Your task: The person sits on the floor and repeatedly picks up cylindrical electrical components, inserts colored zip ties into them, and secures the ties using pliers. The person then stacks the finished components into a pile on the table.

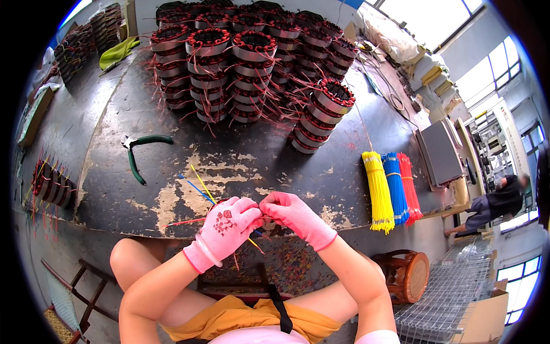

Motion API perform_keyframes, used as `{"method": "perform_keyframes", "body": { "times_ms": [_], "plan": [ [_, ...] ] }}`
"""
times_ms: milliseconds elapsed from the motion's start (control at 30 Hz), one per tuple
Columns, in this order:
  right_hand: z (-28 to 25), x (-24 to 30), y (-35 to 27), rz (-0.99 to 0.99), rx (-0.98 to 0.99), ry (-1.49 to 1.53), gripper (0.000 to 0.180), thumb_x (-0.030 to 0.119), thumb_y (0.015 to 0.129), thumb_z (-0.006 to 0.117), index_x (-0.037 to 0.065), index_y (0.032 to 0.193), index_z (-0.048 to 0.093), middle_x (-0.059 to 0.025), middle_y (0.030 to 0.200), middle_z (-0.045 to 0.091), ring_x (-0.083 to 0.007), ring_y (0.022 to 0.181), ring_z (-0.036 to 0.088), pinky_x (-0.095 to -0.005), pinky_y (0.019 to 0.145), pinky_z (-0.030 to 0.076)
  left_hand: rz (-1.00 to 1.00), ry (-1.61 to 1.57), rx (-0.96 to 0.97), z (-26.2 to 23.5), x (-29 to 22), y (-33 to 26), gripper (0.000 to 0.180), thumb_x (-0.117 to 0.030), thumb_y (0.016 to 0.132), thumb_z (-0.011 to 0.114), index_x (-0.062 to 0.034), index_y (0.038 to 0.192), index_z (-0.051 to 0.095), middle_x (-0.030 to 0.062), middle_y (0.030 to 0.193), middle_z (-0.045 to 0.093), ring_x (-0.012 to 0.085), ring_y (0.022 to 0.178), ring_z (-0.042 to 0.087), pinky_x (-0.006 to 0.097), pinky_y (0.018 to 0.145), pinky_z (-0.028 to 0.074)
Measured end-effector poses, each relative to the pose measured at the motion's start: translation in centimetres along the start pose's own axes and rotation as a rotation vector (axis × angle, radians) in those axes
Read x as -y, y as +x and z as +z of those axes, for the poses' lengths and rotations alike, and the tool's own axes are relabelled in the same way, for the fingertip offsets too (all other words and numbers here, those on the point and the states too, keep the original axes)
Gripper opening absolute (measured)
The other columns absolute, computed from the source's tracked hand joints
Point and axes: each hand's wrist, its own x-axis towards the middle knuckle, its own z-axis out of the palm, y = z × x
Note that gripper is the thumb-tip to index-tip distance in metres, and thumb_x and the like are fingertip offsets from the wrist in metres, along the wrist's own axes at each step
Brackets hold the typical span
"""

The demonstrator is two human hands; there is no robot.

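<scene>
At the table's front edge, my left hand [228, 225] and my right hand [299, 217], both in pink gloves, meet with their fingertips pinched close together. Thin wire ends show between them, though the exact point of grip is partly covered. From beneath my left hand a yellow wire [200, 180], a blue wire [195, 188] and a red wire [184, 222] stick out over the tabletop. What these wires join is mostly hidden by the gloves. Beyond my left hand lie cutting pliers [152, 139] with dark green handles, jaws to the left.
Stacked wire-wound motor stators [209, 80] fill the table's back; a shorter stack [314, 123] stands nearer. Yellow [378, 192], blue [395, 186] and red wire bundles [408, 189] lie right. More stators [54, 182] sit far left. A drum-shaped stool [409, 276] and another person [499, 196] are right.
</scene>
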Motion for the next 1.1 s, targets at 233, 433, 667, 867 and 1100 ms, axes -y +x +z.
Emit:
{"method": "perform_keyframes", "body": {
  "times_ms": [233, 433, 667, 867, 1100],
  "plan": [
    [0.5, -0.3, -3.7, -0.665, -0.280, -1.015, 0.046, 0.022, 0.084, 0.076, 0.008, 0.127, 0.064, -0.0052, 0.127, 0.067, -0.0195, 0.088, 0.068, -0.0318, 0.078, 0.055, -0.034, -0.073, 0.033, -0.3, 0.3, 0.2, 0.011, -0.016, 0.085, 0.072, -0.0097, 0.092, 0.069, 0.0057, 0.095, 0.066, 0.0285, 0.087, 0.063, 0.040, 0.077, 0.053],
    [0.0, -0.9, -1.9, -0.907, -0.236, -1.383, 0.037, 0.021, 0.081, 0.073, 0.011, 0.116, 0.066, -0.0026, 0.126, 0.065, -0.0179, 0.093, 0.066, -0.0342, 0.076, 0.054, -0.030, -0.081, 0.034, -0.4, 0.2, 0.5, 0.008, -0.015, 0.085, 0.071, -0.0107, 0.092, 0.068, 0.0050, 0.094, 0.065, 0.0283, 0.086, 0.063, 0.040, 0.076, 0.053],
    [-0.5, 1.0, -1.7, 0.116, 0.205, -0.161, 0.023, 0.022, 0.101, 0.052, 0.004, 0.101, 0.066, 0.0000, 0.084, 0.064, -0.0093, 0.074, 0.058, -0.0263, 0.069, 0.048, -0.009, -0.093, 0.061, -0.5, 0.4, 0.4, 0.010, -0.013, 0.083, 0.071, -0.0100, 0.091, 0.066, 0.0046, 0.095, 0.065, 0.0281, 0.086, 0.063, 0.040, 0.075, 0.053],
    [-0.2, 0.7, -2.9, -0.797, -0.183, -1.175, 0.022, 0.018, 0.087, 0.072, 0.008, 0.107, 0.067, -0.0091, 0.108, 0.067, -0.0277, 0.095, 0.065, -0.0385, 0.078, 0.052, -0.040, -0.085, 0.036, -0.5, 0.3, 0.4, 0.010, -0.013, 0.083, 0.072, -0.0096, 0.090, 0.066, 0.0046, 0.094, 0.066, 0.0280, 0.085, 0.063, 0.040, 0.075, 0.053],
    [0.3, -0.6, -1.0, -0.003, -0.009, -0.099, 0.016, 0.018, 0.092, 0.068, 0.005, 0.101, 0.069, -0.0062, 0.088, 0.070, -0.0136, 0.072, 0.063, -0.0269, 0.067, 0.049, 0.008, -0.049, 0.030, -0.3, 0.4, 0.5, 0.010, -0.016, 0.084, 0.071, -0.0107, 0.089, 0.063, 0.0050, 0.090, 0.063, 0.0267, 0.084, 0.063, 0.039, 0.074, 0.054]
  ]
}}
